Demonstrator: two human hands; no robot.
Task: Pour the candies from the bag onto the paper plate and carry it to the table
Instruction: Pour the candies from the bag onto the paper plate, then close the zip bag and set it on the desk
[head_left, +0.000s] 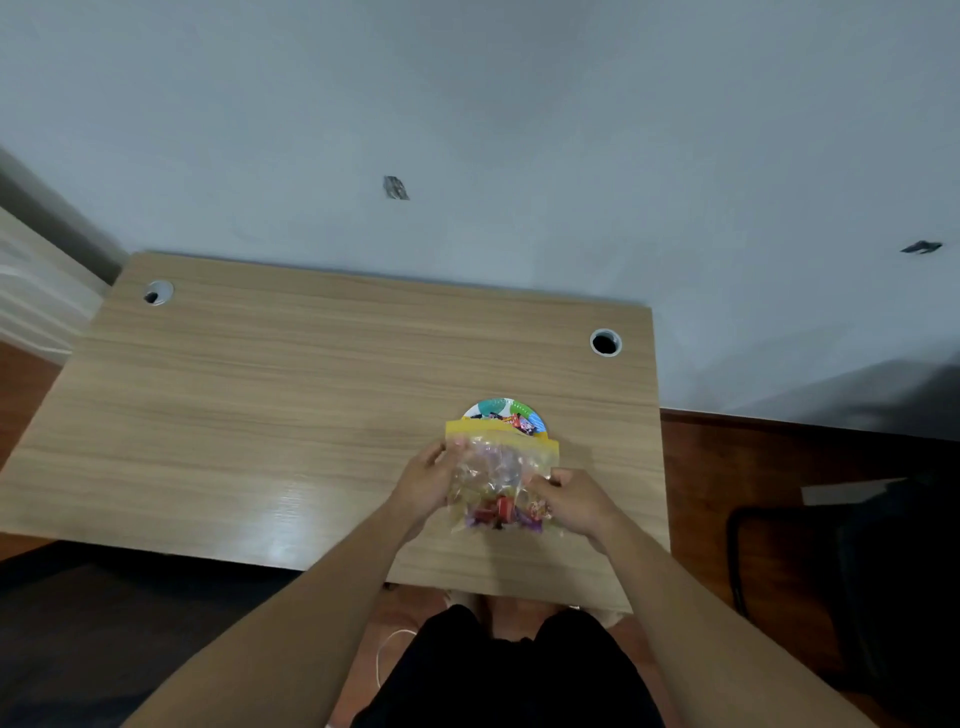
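- Bag (501, 475) of clear plastic with a yellow zip band sits between both hands over the wooden desk (260, 405); its long axis runs away from the person, mouth at the far end and closed bottom toward the body
- Paper plate (498, 410) lies on the desk just beyond the bag's mouth, its coloured rim showing past the yellow band; a few wrapped candies already rest on it, so pouring looks under way
- Most candies (501, 512) are bunched at the near, bottom end of the bag, away from the mouth; by my judgement the coming move turns on raising that near end so they slide forward toward the plate
- Left hand (423, 480) clasps the bag's left edge, fingers curled around the plastic; right hand (571, 499) pinches the right edge lower down, nearer the candies; both are closed on the bag, neither touching the plate
- Right hand is the nearer one to the candy cluster; whether the mouth gapes fully I cannot tell through the blur
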